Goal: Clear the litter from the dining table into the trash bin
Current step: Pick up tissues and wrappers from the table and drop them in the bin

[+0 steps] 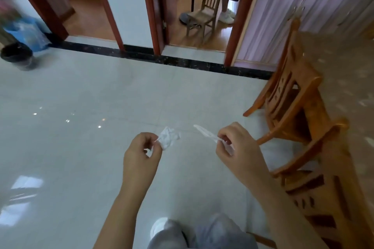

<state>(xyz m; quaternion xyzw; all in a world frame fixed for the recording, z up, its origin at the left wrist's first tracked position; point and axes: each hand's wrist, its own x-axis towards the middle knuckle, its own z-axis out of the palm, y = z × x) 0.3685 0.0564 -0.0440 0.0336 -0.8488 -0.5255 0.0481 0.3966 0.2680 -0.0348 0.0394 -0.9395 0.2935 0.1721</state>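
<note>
Pinching litter, both hands hover well apart from the bin (pixel 18 62), which stands far ahead-left: left hand (pixel 141 151), nearer the bin, holds a crumpled tissue (pixel 169 137); right hand (pixel 238 147) a thin white strip (pixel 204 133) angled toward the bin.

Blurred trash bin (pixel 17 55) and blue bag (pixel 28 32), far left

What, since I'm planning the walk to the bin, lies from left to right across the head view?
In order: dark round trash bin with black liner → left hand → crumpled white tissue → thin white plastic wrapper → right hand → orange wooden dining chair.
</note>
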